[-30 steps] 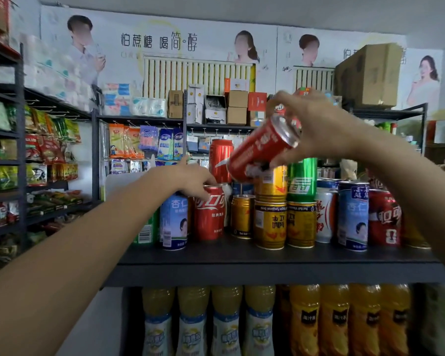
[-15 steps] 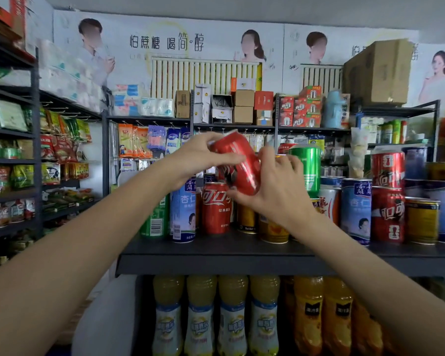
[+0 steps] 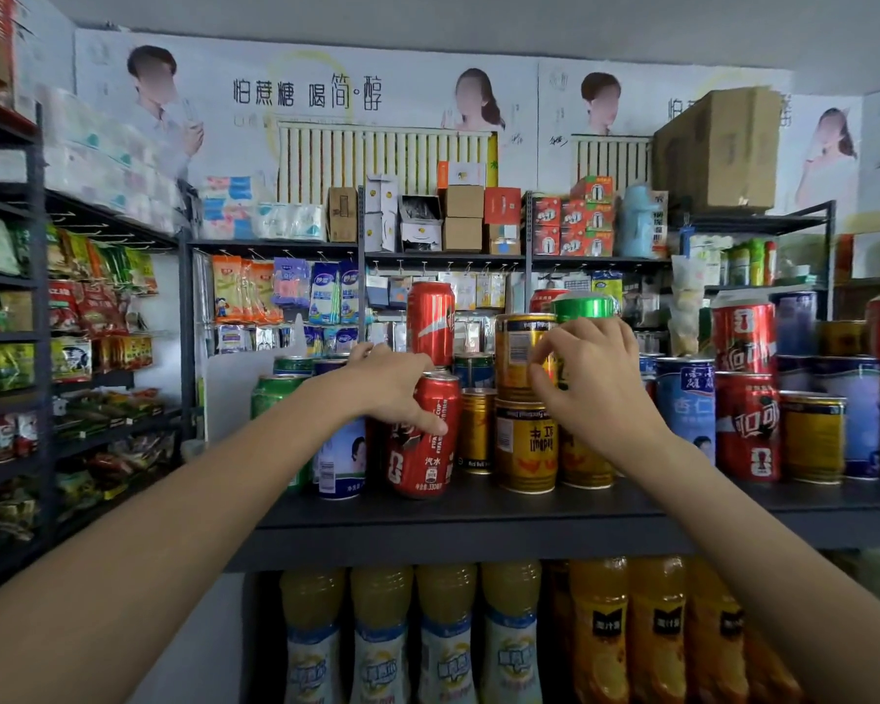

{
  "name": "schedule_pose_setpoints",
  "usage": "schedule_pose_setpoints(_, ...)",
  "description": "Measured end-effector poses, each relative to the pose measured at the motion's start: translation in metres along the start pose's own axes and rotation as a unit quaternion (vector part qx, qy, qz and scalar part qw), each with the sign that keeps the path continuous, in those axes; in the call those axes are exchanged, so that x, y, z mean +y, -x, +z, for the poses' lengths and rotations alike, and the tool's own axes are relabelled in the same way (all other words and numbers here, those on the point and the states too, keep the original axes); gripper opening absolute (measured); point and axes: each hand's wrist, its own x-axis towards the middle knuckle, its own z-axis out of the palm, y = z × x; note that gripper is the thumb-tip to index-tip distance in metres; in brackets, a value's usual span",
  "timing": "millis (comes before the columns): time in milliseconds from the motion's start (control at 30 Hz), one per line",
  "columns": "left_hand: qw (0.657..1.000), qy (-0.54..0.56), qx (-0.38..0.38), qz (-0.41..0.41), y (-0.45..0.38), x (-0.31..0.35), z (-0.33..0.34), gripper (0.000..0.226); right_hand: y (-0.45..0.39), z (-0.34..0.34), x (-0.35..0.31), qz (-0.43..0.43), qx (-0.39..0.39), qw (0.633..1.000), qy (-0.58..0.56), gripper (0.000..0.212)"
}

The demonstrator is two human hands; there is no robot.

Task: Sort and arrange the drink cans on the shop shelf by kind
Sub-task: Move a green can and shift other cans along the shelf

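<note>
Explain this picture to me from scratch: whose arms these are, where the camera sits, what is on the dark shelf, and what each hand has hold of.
No machine here: a person wears a camera on the head, so you look down their own two arms.

The dark shelf carries mixed drink cans: red, gold, green and blue-white ones, some stacked. Bottles of yellow and orange drink stand below.

The left hand grips the front red cola can, which stands on the shelf. Another red can sits just behind it, higher up.

The right hand has its fingers curled at the upper gold can, stacked on another gold can.

red can, gold can, green can
</note>
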Motion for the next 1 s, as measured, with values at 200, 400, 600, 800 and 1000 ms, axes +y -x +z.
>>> schedule_pose_setpoints(200,0.999,-0.048,-0.001,0.006,-0.001,-0.005,0.001,0.063,-0.015,-0.001,0.007,0.021,0.018,0.999,-0.038,0.033)
schedule_pose_setpoints(400,0.997,-0.069,-0.028,-0.002,-0.004,-0.004,0.0,0.062,-0.022,0.005,0.01,0.037,-0.054,0.997,-0.05,0.057)
schedule_pose_setpoints(600,0.996,-0.086,-0.031,0.004,0.0,-0.003,-0.007,0.058,-0.02,0.012,0.008,0.047,-0.07,0.995,-0.06,0.061)
schedule_pose_setpoints(800,0.985,0.043,0.154,0.06,0.004,0.012,-0.004,0.053,-0.019,0.001,0.016,0.103,0.014,0.986,-0.128,0.054)
schedule_pose_setpoints(1000,0.936,0.207,0.274,0.078,-0.004,0.041,-0.001,0.053,-0.031,-0.02,0.066,0.198,-0.016,0.94,-0.277,0.064)
